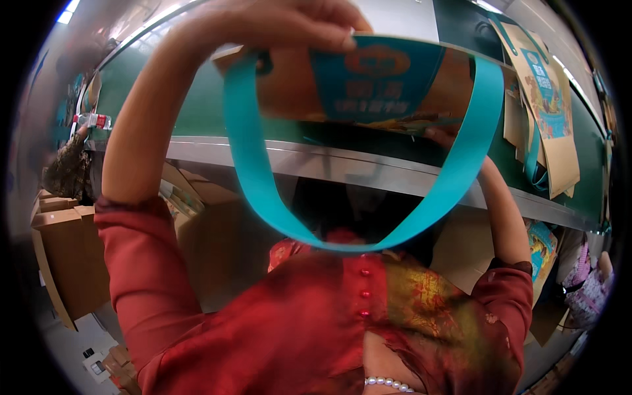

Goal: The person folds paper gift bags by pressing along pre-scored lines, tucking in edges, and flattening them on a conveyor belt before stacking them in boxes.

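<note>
A brown paper bag with a teal printed panel is held up over the green table, tilted, its teal ribbon handle looping down toward me. Along the bag's far upper edge, my left hand grips the paper, thumb on the near side. My right hand is at the bag's lower right edge, fingertips curled against it. The ribbon and the bag hide part of that hand. Both hands look slightly blurred.
Similar paper bags with teal handles lie stacked at the table's right. A metal rail edges the green tabletop. Cardboard boxes stand below left. A bottle and another person's sleeve are at far left; another person is at right.
</note>
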{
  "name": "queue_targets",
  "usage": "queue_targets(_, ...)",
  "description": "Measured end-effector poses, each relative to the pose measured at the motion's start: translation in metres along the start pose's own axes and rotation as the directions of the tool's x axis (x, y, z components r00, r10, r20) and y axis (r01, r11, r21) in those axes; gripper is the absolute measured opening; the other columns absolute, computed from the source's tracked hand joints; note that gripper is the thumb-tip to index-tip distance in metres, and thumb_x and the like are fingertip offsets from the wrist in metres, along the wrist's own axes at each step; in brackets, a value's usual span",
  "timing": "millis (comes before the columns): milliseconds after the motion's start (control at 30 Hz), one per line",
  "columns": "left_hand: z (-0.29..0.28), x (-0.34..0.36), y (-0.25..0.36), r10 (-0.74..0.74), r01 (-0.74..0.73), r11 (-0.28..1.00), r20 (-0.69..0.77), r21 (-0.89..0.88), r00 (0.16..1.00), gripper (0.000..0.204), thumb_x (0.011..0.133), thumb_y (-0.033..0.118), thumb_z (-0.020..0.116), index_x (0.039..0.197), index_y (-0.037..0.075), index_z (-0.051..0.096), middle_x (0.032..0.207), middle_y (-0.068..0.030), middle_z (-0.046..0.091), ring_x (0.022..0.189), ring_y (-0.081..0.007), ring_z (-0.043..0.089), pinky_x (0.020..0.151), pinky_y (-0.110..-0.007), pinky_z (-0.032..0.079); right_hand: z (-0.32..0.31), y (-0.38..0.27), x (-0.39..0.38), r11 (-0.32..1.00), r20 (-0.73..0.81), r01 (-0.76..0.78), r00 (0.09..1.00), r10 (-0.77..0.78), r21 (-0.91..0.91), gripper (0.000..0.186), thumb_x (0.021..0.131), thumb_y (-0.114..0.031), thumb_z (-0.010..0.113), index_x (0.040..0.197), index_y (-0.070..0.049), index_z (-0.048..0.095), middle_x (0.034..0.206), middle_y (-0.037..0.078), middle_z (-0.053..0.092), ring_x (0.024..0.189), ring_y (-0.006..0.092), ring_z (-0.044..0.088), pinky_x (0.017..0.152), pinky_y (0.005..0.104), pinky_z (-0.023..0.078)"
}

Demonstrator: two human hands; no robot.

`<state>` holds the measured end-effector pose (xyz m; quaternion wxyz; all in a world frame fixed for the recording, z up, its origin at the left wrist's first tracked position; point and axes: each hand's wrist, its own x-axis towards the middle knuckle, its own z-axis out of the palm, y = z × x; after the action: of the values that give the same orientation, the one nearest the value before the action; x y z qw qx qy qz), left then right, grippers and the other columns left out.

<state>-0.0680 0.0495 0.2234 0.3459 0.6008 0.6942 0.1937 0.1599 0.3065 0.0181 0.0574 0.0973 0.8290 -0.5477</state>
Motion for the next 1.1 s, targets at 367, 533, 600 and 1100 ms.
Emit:
queue_targets(367,0.079,-0.004,-0.201,-0.451,-0.314,0.593,-0.629,-0.741,0.633,0.067,0.095,0.057,0.035,0.125,-0.001,0.051,0.116,-0.0078,0.062,0.109,-0.0208,0.055,0.097,-0.04,0.041,-0.01,0.0,0.031,0.938,-0.139,-0.168,0.966,0.218,0.303,0.039,0.088,-0.038,0.063,0.107,-0.004,0.059,0.086,0.005,0.064,0.077,0.0112,0.058,0.069,0.0254,0.047)
queue_targets(533,0.161,0.008,-0.164,-0.476,-0.046,0.752,-0.59,-0.658,0.652,0.038,0.087,0.03,0.066,0.109,0.001,0.057,0.1,-0.008,0.064,0.094,-0.0157,0.061,0.081,-0.031,0.049,-0.028,0.008,0.057,0.907,0.0,-0.384,0.921,0.389,0.172,0.037,0.086,-0.037,0.065,0.102,-0.004,0.063,0.08,0.004,0.066,0.061,0.0114,0.06,0.052,0.0249,0.048)
queue_targets(600,0.161,0.018,-0.165,-0.554,-0.094,0.647,-0.551,-0.757,0.624,0.036,0.082,0.021,0.071,0.109,0.0,0.058,0.097,-0.008,0.065,0.089,-0.014,0.062,0.077,-0.029,0.05,-0.024,0.016,0.066,0.878,-0.047,-0.378,0.912,0.408,0.294,0.036,0.085,-0.037,0.067,0.1,-0.004,0.063,0.077,0.004,0.065,0.054,0.0109,0.058,0.044,0.0248,0.045)
queue_targets(1100,0.172,0.041,-0.154,-0.503,0.546,0.796,-0.788,-0.261,0.355,0.048,0.074,0.028,0.074,0.115,0.01,0.056,0.105,-0.0142,0.055,0.094,-0.0345,0.059,0.079,-0.043,0.047,-0.006,-0.017,0.053,0.558,-0.463,-0.114,0.705,-0.537,-0.822,0.076,0.073,-0.041,0.073,0.133,-0.005,0.045,0.124,0.019,0.054,0.121,0.0349,0.047,0.1,0.0466,0.039)
